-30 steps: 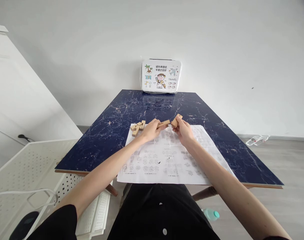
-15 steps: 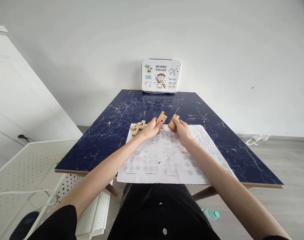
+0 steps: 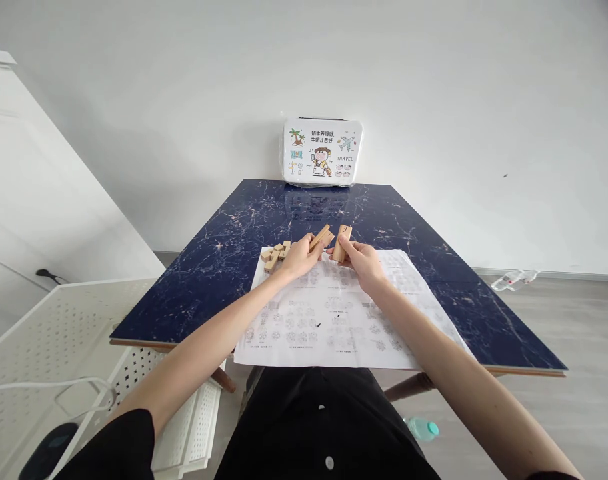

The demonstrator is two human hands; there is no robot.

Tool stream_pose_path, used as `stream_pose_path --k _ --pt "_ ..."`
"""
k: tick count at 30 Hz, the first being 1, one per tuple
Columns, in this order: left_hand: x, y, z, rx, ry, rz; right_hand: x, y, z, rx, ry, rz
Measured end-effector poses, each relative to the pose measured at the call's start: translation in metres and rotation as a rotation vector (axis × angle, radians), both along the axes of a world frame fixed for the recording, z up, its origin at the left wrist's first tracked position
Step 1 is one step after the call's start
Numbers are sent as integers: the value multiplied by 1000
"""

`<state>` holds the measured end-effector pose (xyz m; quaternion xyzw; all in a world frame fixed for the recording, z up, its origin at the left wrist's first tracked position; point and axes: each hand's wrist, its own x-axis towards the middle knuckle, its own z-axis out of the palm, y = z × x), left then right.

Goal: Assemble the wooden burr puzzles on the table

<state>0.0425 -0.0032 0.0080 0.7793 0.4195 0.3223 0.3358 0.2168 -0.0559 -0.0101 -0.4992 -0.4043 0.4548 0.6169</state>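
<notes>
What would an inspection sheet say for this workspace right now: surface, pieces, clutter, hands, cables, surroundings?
Surface: dark blue marbled table, with a printed sheet reaching its near edge.
Pieces: loose wooden blocks lie in a small pile at the sheet's far left corner; exact count unclear.
Clutter: illustrated white case upright at the table's far edge; teal-capped bottle on the floor.
Hands: left hand grips wooden pieces; right hand grips a marked wooden piece.
Cables: white cable over a white perforated rack at left.
Surroundings: pale wall behind the table.
</notes>
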Motion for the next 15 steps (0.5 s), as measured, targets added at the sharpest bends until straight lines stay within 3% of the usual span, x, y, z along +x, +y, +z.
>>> stream_pose_path --k 9,15 --pt "-2 3 -3 -54 -83 -86 1 2 0 -26 29 -24" --pt "-1 1 1 -133 -134 -50 0 2 -1 -20 7 27"
